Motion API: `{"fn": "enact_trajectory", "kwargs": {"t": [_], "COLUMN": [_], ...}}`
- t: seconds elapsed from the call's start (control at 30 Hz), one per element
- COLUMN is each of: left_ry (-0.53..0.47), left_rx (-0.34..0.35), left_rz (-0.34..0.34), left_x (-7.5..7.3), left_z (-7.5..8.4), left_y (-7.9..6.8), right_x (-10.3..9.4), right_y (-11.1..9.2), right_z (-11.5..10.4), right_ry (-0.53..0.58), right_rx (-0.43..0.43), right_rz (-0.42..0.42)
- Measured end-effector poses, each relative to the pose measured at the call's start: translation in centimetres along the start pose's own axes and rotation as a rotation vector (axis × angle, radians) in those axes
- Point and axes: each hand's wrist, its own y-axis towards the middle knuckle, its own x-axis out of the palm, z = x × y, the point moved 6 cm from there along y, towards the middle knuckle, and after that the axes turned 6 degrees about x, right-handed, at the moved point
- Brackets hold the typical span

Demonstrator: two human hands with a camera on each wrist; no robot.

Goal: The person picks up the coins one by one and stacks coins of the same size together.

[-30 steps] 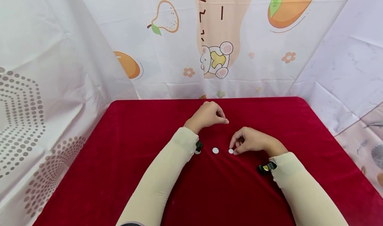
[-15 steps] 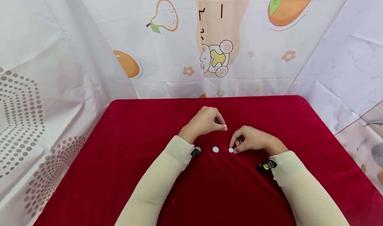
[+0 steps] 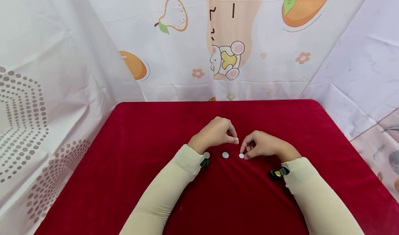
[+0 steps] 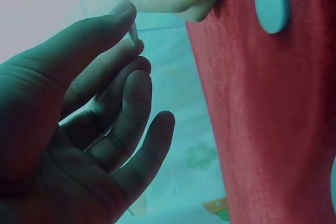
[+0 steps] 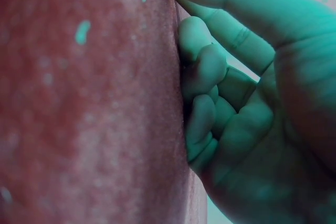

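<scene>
Between thumb and index fingertip, my left hand [image 3: 215, 133] pinches a thin white disc [image 4: 133, 34], seen nearly edge-on in the left wrist view. The hand is raised above the cloth, just left of my right hand [image 3: 265, 145]. Down on the red cloth, my right thumb and index finger hold the edges of another small white disc [image 3: 241, 155]; in the right wrist view its other fingers are curled against the cloth, and that disc is not visible there. A second white disc [image 3: 225, 155] lies flat to its left, and a third disc [image 3: 206, 155] lies beside the left wrist.
A red velvet cloth [image 3: 140, 134] covers the table. Printed white curtains [image 3: 174, 62] hang behind it and at both sides. A small black device [image 3: 205, 163] is on the left wrist, and a black device [image 3: 278, 173] is on the right wrist.
My left hand has come down and nearer to my right hand, still pinching its disc. The right hand has stayed in place at the disc on the cloth.
</scene>
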Motion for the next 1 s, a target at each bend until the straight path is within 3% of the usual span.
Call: {"fn": "enact_trajectory", "kwargs": {"t": [0.3,0.73,1.0], "left_ry": [0.016,0.029,0.075], "left_rx": [-0.015,-0.041,-0.140], "left_rz": [-0.072,-0.106,-0.147], "left_x": [1.8,3.6,4.5], "left_z": [-0.3,0.0,0.2], "left_y": [0.3,0.4,0.1], "right_x": [-0.1,0.0,-0.1], "right_y": [0.1,-0.1,0.0], "right_z": [0.3,0.1,0.0], "right_ry": [-0.004,0.007,-0.022], "right_rx": [0.012,0.003,-0.014], "right_rz": [0.006,0.003,0.017]}}
